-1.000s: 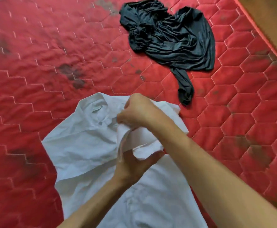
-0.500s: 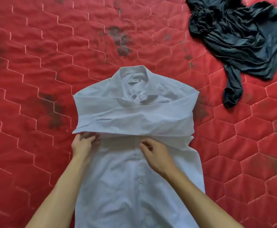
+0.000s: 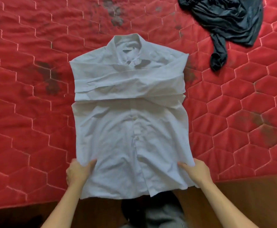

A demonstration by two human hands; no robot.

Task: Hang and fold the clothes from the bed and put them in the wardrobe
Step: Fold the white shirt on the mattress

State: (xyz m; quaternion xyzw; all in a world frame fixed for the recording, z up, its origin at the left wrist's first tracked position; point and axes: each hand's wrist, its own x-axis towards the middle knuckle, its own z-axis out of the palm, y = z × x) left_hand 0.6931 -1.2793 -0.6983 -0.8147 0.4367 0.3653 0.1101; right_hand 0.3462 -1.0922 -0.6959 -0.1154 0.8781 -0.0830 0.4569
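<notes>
Spreading across the red quilted mattress (image 3: 35, 129), the white button-up shirt (image 3: 129, 132) lies face up, both sleeves crossed over its chest and its hem hanging just past the bed edge. A dark crumpled garment (image 3: 224, 20) waits well apart at the far right. The left hand (image 3: 78, 173) pinches the shirt's lower left side; the right hand (image 3: 198, 170) pinches the lower right, thumbs on top. Judging ahead, lifting the hem toward the collar could let the 2 loose sleeves slide out, or uneven pulling by 1 hand could skew the fold.
</notes>
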